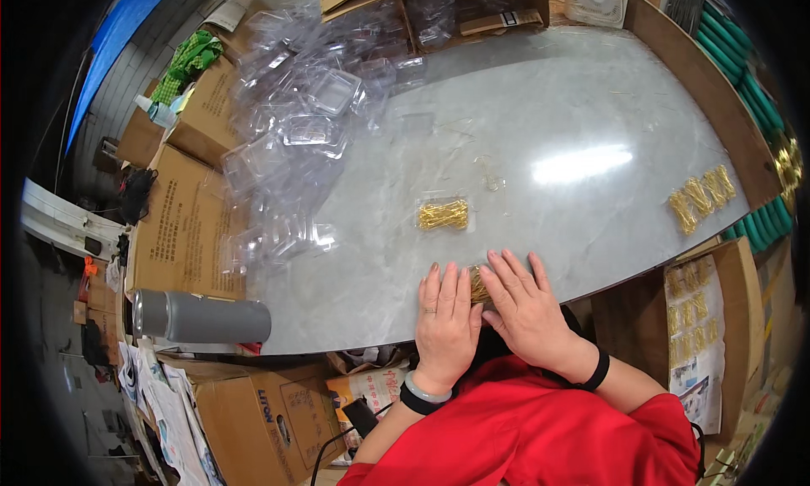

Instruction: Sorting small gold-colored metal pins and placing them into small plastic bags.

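Two hands, the left hand (445, 317) and the right hand (525, 305), lie flat with fingers spread on a bunch of gold pins (478, 285) at the near edge of the grey bench (540, 106). They seem to be pressing the pins together. Next likely needs a clear case (333, 89) from the far left pile.

Left hand (445, 317), right hand (523, 305), flat, side-by-side
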Demonstrator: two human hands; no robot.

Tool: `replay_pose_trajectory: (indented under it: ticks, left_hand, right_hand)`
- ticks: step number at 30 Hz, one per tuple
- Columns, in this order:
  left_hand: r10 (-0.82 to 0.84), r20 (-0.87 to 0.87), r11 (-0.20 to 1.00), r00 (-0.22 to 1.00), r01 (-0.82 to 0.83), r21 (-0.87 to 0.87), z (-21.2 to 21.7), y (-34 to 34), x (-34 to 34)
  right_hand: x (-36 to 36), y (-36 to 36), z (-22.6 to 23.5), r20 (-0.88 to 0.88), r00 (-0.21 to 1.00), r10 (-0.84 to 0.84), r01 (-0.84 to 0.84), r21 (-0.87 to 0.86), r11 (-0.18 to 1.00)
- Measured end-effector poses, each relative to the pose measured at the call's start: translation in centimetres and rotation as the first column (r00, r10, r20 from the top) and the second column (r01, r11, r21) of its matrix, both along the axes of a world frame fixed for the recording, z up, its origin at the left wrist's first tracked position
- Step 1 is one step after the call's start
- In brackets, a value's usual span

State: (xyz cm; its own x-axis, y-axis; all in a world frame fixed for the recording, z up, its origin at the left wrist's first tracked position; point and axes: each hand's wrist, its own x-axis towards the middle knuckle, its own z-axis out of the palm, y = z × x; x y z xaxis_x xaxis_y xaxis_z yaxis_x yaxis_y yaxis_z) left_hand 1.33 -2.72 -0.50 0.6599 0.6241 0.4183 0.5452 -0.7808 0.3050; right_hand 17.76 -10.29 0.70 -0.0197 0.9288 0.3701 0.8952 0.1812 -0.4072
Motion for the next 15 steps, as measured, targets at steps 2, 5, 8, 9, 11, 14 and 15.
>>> replay_pose_trajectory:
  ticks: [2, 5, 8, 9, 11, 14, 15]
  left_hand:
    - [-0.009, 0.019, 0.999, 1.0, 0.009, -0.045, 0.3, 0.1, -0.2]
    - [-0.04, 0.138, 0.983, 0.99, 0.063, -0.17, 0.8, 0.2, -0.6]
    - [-0.047, 0.363, 0.929, 0.93, 0.174, -0.327, 0.7, 0.6, -0.9]
    - [-0.03, 0.421, 0.897, 0.907, 0.21, -0.388, 0.5, 0.8, -1.1]
    - [0.043, 0.533, 0.797, 0.845, 0.293, -0.529, 0.5, 0.6, -1.2]
    - [0.145, 0.653, 0.643, 0.743, 0.431, -0.633, 1.4, -0.4, -0.6]
    - [0.13, 0.681, 0.648, 0.721, 0.457, -0.608, 1.7, -0.6, -0.6]
  right_hand:
    - [0.2, 0.0, 0.0, -0.002, 1.0, -0.005, 0.005, 0.004, 1.0]
    - [-0.1, -0.2, -0.4, -0.03, 0.999, -0.01, 0.012, 0.089, 0.996]
    - [-1.1, -0.1, 0.5, 0.016, 0.999, -0.051, 0.048, 0.118, 0.992]
    - [-1.6, 0.2, 0.8, -0.001, 0.998, -0.064, 0.064, 0.112, 0.992]
    - [-2.2, 1.0, 1.4, -0.035, 0.995, -0.091, 0.094, 0.098, 0.991]
    - [-2.4, 2.6, 0.7, 0.026, 0.988, -0.155, 0.149, 0.152, 0.977]
    - [-2.2, 2.7, 1.1, 0.011, 0.987, -0.163, 0.159, 0.16, 0.974]
